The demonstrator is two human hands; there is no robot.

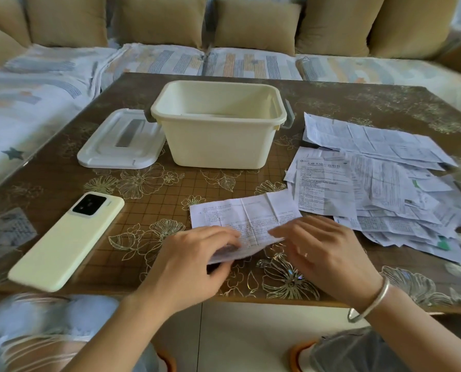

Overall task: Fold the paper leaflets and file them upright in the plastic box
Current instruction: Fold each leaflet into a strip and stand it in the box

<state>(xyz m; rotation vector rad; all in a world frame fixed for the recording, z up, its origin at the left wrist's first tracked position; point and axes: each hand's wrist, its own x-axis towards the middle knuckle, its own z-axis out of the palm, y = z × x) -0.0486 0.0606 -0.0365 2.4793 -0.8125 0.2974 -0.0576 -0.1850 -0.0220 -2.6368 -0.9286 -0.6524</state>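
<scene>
Both hands on one leaflet at the near edge of the table.
The left hand pinches the leaflet's lifted near corner, fingers curled over it. The right hand rests relaxed fingers on its right edge. The box stands open beyond the leaflet, with the pile to the right and the lid and phone to the left.

Both forearms are bare up to the frame's edge. The right hand wears a plain silver bangle at the wrist and a thin ring on one finger. Pale blurred cloth, perhaps striped, covers the left leg, and grey fabric covers the right knee.
</scene>
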